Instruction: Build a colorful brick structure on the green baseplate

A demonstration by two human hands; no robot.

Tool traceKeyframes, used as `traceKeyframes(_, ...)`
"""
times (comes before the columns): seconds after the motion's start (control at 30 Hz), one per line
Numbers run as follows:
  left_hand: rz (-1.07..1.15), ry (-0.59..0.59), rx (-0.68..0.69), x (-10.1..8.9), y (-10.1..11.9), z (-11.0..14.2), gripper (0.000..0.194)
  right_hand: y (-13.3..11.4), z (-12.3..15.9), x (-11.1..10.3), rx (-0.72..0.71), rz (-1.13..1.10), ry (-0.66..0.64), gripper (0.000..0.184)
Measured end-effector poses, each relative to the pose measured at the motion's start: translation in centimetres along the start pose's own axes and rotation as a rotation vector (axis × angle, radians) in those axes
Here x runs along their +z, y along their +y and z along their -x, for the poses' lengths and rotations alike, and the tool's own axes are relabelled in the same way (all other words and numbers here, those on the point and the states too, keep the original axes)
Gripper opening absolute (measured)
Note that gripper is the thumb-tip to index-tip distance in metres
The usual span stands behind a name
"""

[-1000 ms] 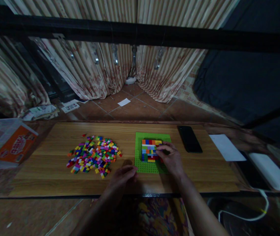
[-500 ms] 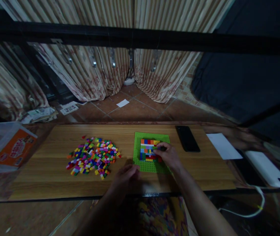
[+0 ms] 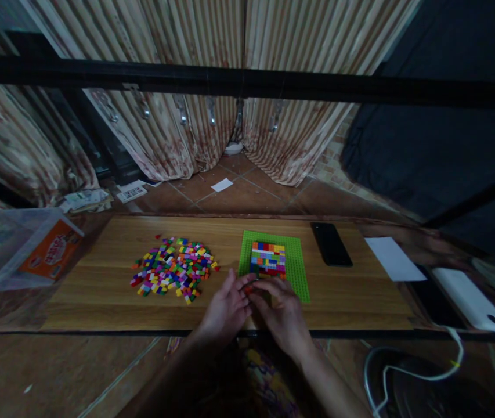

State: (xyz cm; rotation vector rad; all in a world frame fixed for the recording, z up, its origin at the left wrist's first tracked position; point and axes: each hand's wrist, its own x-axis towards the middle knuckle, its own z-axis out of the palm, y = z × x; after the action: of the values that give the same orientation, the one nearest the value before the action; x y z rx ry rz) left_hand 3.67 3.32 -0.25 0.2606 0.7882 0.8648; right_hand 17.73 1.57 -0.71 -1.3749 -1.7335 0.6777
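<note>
My left hand (image 3: pixel 226 305) is turned palm up in front of the baseplate, its fingers half curled; what lies in its palm is too dark to make out. Against its fingertips, my right hand (image 3: pixel 282 313) pinches a small orange-red toy brick (image 3: pixel 250 287). Both hands cover the near left corner of the green studded baseplate (image 3: pixel 297 264). On that plate sits a block of multicoloured bricks (image 3: pixel 268 255) laid in rows, its near edge partly behind my right fingers. Left of the hands, a loose pile of toy bricks (image 3: pixel 173 267) spreads over the wooden table (image 3: pixel 112 313).
A black phone (image 3: pixel 331 244) lies right of the baseplate. Beyond it are white paper (image 3: pixel 394 258) and a white device (image 3: pixel 471 299) beside a cable (image 3: pixel 430 380). A clear plastic tub (image 3: pixel 16 249) with an orange label stands at the left. A dark bar (image 3: pixel 247 84) crosses ahead.
My right hand has left the brick block and come down toward me to meet my left hand. My left hand has turned palm up, off the plate's edge. The baseplate now sits slightly turned.
</note>
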Motion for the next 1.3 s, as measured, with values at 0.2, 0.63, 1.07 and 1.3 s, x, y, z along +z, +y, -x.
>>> traceKeyframes(0.2,0.053,-0.049,0.001,0.8,-0.9,0.4,0.057,0.4,1.0,1.2,-0.065,0.218,0.003,0.018)
traceKeyframes(0.63,-0.297,0.253,0.181,-0.5,-1.5,-0.4,0.049,5.9,-3.7,-2.6,-0.007,0.213,0.128,0.022)
traceKeyframes(1.07,-0.379,0.319,0.227,-1.8,-1.1,-1.7,0.039,7.4,-7.0,-2.7,0.027,0.219,0.004,0.018)
traceKeyframes(1.3,-0.420,0.288,0.245,-2.7,-1.5,-2.1,0.025,7.9,-7.5,-2.5,0.196,0.186,0.082,0.024)
